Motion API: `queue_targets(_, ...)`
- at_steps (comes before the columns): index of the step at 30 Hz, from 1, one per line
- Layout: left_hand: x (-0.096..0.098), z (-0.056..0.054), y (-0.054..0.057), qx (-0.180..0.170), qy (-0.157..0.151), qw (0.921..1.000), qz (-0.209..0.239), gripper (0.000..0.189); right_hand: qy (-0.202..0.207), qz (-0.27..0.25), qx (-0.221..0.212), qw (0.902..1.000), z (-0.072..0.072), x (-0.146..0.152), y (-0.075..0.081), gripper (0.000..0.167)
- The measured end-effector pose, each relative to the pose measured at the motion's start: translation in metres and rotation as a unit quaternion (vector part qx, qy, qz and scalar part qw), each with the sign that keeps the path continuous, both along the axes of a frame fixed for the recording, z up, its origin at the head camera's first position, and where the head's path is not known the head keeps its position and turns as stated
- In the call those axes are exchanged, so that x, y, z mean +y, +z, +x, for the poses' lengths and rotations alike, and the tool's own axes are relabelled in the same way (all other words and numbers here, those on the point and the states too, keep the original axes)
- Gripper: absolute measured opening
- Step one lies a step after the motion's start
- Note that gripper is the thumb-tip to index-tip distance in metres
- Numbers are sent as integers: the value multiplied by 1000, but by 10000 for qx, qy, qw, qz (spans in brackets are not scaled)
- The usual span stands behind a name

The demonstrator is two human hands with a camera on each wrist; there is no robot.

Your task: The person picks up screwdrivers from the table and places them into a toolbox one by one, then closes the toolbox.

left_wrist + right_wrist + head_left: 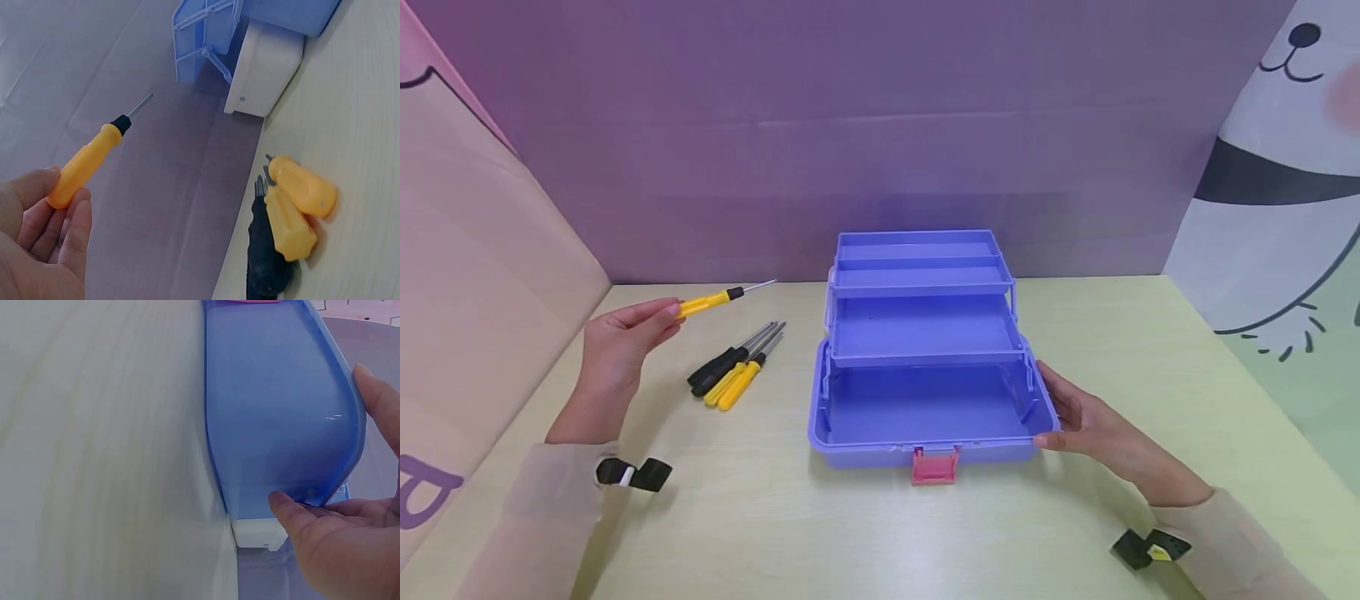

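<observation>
My left hand (617, 350) pinches a small yellow-handled screwdriver (703, 303) by the handle end, above the table to the left. The screwdriver's black collar and thin metal shaft (140, 105) point toward the toolbox. Below it lies a cluster of more screwdrivers, some with yellow handles (741, 385), others with black handles (718, 375). A purple-blue toolbox (816, 417) stands open in the middle, its stepped trays (925, 325) raised behind the bottom compartment. My right hand (1086, 425) holds the toolbox's right end, thumb at the front corner, other fingers along the side.
A pink latch (934, 468) hangs at the toolbox's front. A white part (265, 75) shows beside the box in the left wrist view. The pale wooden table (865, 533) ends at a purple backdrop (737, 150), with printed panels at both sides.
</observation>
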State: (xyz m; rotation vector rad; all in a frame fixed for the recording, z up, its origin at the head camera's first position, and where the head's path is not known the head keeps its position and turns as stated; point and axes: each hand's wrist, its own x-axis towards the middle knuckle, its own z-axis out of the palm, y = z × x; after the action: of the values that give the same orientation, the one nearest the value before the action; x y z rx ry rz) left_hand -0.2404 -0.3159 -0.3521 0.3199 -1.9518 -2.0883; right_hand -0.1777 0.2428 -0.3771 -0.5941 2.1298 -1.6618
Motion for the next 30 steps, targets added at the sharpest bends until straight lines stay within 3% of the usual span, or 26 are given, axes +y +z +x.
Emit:
queue_targets(5,-19,-21,-27,177,-166,9994,-260,46,34,-27,-4,10000,0,0,-4,94)
queue_targets(7,-22,-24,-32,228,-223,9992,-256,46,30,-24,18,10000,0,0,-5,94)
queue_targets(9,-14,-17,-24,254,-270,9991,-192,44,26,-28,35,10000,-1,0,-6,94)
queue_targets(14,21,13,15,256,-184,9995,-11,37,19,14,74,10000,-1,0,-5,94)
queue_targets(16,30,21,24,343,-223,9991,66,31,3,39,80,10000,-1,0,-5,94)
queue_targets(24,46,29,36,668,-784,9925,662,25,-13,3,32,10000,-2,1,-4,95)
queue_targets(30,59,27,37,744,-1071,9887,737,24,14,-55,22,10000,-3,1,-3,96)
